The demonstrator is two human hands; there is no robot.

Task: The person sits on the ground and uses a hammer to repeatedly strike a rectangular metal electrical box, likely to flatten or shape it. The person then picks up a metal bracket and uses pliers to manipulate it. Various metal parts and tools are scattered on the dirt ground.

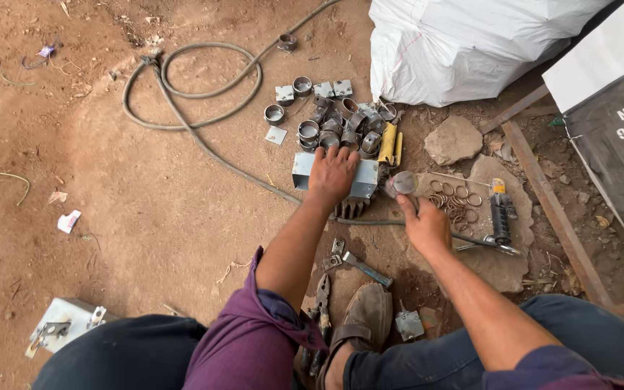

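Observation:
My left hand [331,173] lies palm down on a grey rectangular metal box section [305,172] on the dirt ground, holding it. My right hand [424,222] pinches a short round metal ring piece [403,182] at its fingertips, just right of the box. Behind the box lies a heap of several short metal pipe rings and small plates [330,119]. A yellow-handled tool [387,143] lies beside the heap.
A hose [204,94] loops across the ground at the back. A white sack [464,43] stands at the back right. Flat stones [496,267] carry thin wire rings [456,201] and a black-handled tool [500,217]. Pliers [321,296], a hammer [366,269] and my sandalled foot [361,318] are near.

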